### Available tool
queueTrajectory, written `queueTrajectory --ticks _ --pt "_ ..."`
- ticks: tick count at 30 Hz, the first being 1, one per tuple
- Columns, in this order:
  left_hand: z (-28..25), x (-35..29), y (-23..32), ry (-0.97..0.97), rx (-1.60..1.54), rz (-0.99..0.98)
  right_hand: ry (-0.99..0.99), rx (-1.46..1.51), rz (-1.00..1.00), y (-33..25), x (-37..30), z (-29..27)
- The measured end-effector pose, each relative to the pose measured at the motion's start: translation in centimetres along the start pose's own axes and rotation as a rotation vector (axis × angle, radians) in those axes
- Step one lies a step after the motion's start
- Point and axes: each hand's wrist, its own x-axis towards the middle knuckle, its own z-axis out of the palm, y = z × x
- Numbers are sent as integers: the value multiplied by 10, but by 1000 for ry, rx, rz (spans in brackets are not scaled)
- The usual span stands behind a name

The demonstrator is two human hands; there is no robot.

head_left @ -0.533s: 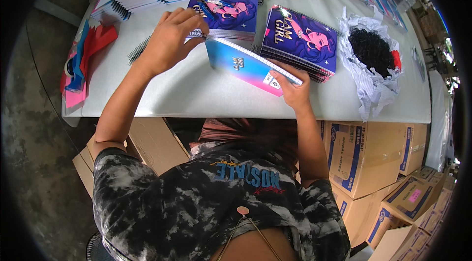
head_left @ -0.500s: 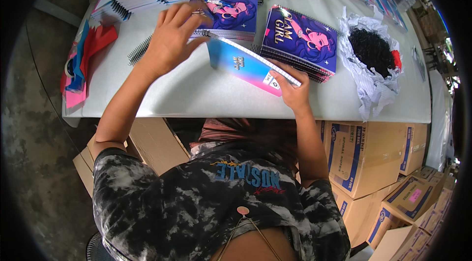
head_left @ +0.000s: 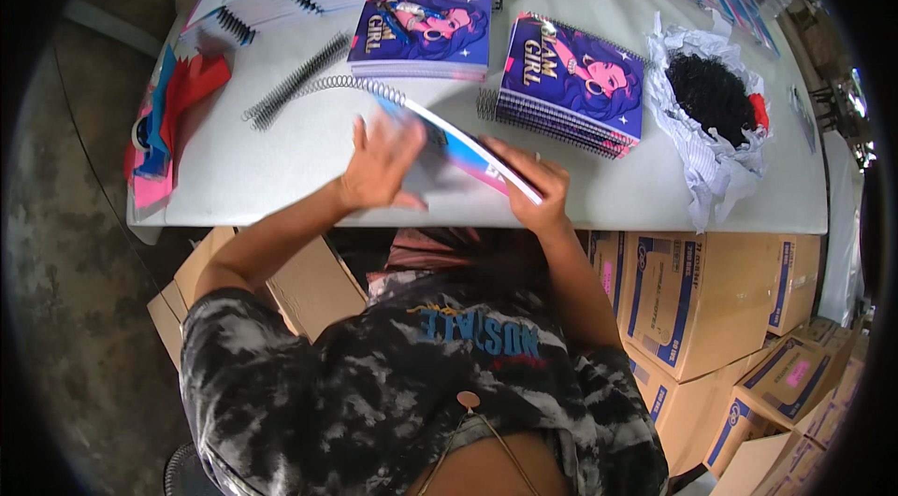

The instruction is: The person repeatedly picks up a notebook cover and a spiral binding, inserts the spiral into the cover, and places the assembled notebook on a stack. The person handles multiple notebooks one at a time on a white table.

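My right hand grips a thin notebook with a blue-to-pink cover by its near right end, tilted on edge above the table. A spiral coil reaches out from the notebook's far left end, part of its length threaded along the edge. Below that coil, my left hand is apart from the notebook or nearly so, fingers spread and somewhat blurred. Loose dark coils lie on the table to the left. Behind stands a stack of purple illustrated notebooks without visible coils; a second, spiral-bound stack is to the right.
Crumpled white paper holds a heap of small black pieces at the right. Red and blue scraps lie at the table's left edge. Tall stacks of pages line the back. Cardboard boxes stand below on the right.
My left hand has come down and toward me from above the purple stack. The spiral coil now shows stretching out from the held notebook, which has turned more edge-on.
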Motion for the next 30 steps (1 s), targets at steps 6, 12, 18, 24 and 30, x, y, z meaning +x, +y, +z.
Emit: queueTrajectory --ticks 6,12,18,24,30 --pt "11 13 -13 120 -102 -29 -27 18 -32 -3 11 10" --pt "-18 49 -30 364 198 83 -38 15 -60 -7 5 7" --pt "2 16 17 71 2 238 41 -27 -85 5 6 6" --pt "15 52 -12 394 -22 -80 0 7 -33 -1 5 14" --pt "-24 35 -1 -114 -80 315 -35 -6 0 -9 3 16"
